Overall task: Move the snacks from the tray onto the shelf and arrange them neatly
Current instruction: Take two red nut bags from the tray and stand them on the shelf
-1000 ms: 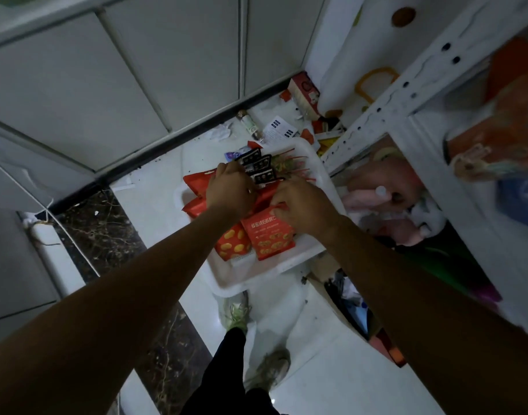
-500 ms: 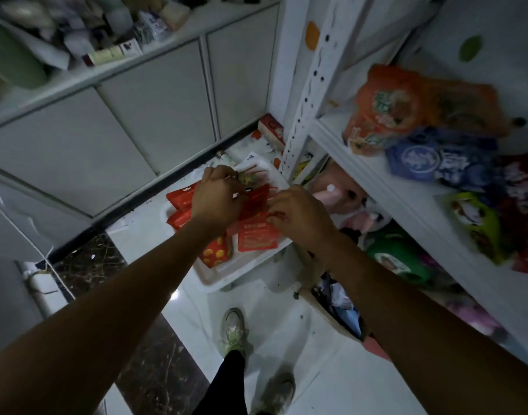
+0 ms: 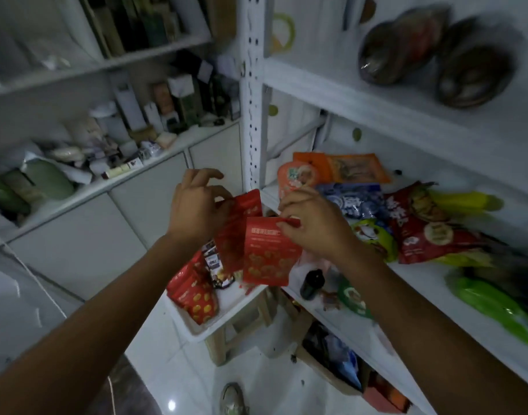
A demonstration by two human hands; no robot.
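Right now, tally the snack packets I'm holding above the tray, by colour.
Red: 2, the darker red pouch held by the left hand and the front red pouch pinched by the right hand
Other colours: 0
Total: 2

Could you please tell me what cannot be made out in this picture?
- Head view: print on the front red packet, pinched by the right hand, too small and dim.
- Head view: rear red packet, held by the left hand, partly hidden behind the front one.
- Head view: tray's far end, covered by the held packets.
- Head view: dark round items on the upper shelf, motion-blurred.
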